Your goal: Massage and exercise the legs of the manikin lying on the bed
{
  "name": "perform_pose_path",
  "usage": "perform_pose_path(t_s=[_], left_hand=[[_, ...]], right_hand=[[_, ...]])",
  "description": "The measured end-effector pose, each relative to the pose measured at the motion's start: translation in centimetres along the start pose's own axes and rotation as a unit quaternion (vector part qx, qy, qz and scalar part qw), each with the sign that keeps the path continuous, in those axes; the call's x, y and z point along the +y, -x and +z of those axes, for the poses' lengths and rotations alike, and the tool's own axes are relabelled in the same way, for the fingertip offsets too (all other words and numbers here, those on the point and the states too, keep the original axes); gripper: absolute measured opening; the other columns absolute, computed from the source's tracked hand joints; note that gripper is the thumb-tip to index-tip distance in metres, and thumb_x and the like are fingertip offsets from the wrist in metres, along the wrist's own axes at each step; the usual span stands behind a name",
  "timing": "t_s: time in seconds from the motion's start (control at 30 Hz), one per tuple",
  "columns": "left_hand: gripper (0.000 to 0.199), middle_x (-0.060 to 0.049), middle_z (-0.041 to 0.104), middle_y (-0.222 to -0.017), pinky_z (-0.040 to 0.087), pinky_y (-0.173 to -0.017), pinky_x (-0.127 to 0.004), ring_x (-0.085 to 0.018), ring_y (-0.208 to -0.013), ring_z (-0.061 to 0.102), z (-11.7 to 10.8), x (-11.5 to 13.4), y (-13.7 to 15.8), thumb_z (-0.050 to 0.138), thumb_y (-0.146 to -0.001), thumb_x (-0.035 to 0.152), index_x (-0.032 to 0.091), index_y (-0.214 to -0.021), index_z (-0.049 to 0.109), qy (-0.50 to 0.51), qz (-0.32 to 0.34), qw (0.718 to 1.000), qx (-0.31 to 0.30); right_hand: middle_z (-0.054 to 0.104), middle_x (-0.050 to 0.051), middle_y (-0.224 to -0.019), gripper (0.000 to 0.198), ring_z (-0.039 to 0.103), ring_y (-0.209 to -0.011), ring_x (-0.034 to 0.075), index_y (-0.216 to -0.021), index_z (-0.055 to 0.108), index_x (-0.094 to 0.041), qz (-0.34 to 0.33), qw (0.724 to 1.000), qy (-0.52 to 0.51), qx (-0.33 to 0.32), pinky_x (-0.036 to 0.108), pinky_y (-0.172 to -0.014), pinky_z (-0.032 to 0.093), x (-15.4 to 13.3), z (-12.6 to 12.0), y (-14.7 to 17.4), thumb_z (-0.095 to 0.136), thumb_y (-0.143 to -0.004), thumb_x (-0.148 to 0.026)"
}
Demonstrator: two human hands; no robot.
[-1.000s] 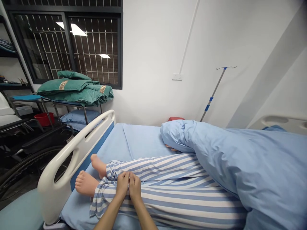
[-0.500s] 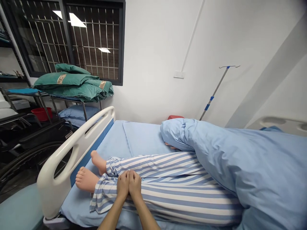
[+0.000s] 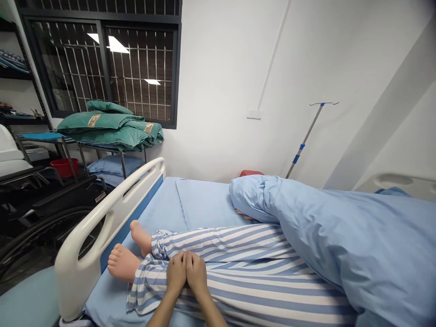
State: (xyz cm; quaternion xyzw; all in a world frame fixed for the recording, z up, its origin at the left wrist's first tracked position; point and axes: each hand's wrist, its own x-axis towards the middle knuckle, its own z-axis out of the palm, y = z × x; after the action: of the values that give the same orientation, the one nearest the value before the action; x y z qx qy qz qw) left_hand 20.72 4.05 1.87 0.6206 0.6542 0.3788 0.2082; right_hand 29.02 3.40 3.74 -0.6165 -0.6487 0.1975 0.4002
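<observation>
My left hand (image 3: 176, 270) and my right hand (image 3: 196, 270) are side by side, touching, over the lower leg of a figure in blue-and-white striped trousers (image 3: 238, 281). Both are closed, knuckles up and fingers curled under. Whether they grip the fabric or hold anything is hidden. To the left of them, two bare feet (image 3: 124, 262), smooth like a manikin's, stick out of the trouser cuffs. A light blue quilt (image 3: 316, 227) is folded back over the upper legs and body. Fingers of another hand (image 3: 243, 214) peek from beneath its edge.
The bed's white footboard (image 3: 73, 247) rises at the left, with a wheelchair (image 3: 64, 204) beyond it. Green folded quilts (image 3: 112, 127) lie on a rack under the window. A drip pole (image 3: 303, 141) stands by the wall, and a pale headboard (image 3: 395, 179) is at far right.
The view has tilted up slightly, so everything sits lower in the picture. My hands stay closed together over the same leg, with little movement.
</observation>
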Motion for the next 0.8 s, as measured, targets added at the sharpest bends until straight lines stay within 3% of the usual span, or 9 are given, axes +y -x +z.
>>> perform_pose_path(t_s=[0.33, 0.6, 0.8], left_hand=[[0.028, -0.009, 0.067, -0.092, 0.041, -0.078, -0.028, -0.019, -0.085, 0.059, 0.8, -0.5, 0.1, 0.037, -0.080, 0.027, 0.018, -0.084, 0.063, -0.065, 0.008, 0.998, -0.009], [0.032, -0.011, 0.065, -0.095, 0.039, -0.083, -0.031, -0.020, -0.090, 0.057, 0.1, 0.6, -0.3, 0.033, -0.082, 0.029, 0.016, -0.085, 0.062, -0.018, -0.014, 0.999, -0.038], [0.033, -0.004, 0.059, -0.061, 0.040, -0.064, -0.026, -0.015, -0.063, 0.054, 0.7, 3.4, -1.4, 0.033, -0.081, 0.034, 0.018, -0.057, 0.050, 0.086, -0.038, 0.995, -0.027]], right_hand=[[0.063, 0.005, -0.060, 0.042, 0.054, -0.055, 0.014, -0.059, 0.056, -0.018, 0.011, 0.999, -0.030, 0.024, 0.025, -0.052, 0.024, 0.3, 0.0, 0.3, 0.030, -0.088, -0.033], [0.061, 0.005, -0.057, 0.041, 0.052, -0.053, 0.014, -0.056, 0.054, -0.018, 0.022, 0.993, -0.111, 0.046, 0.024, -0.052, 0.028, 0.6, 0.0, 0.3, 0.032, -0.086, -0.035], [0.065, 0.009, -0.070, 0.045, 0.057, -0.063, 0.017, -0.066, 0.060, -0.016, 0.047, 0.968, -0.235, 0.069, 0.024, -0.060, 0.039, 1.4, -0.2, -0.4, 0.031, -0.086, -0.044]])
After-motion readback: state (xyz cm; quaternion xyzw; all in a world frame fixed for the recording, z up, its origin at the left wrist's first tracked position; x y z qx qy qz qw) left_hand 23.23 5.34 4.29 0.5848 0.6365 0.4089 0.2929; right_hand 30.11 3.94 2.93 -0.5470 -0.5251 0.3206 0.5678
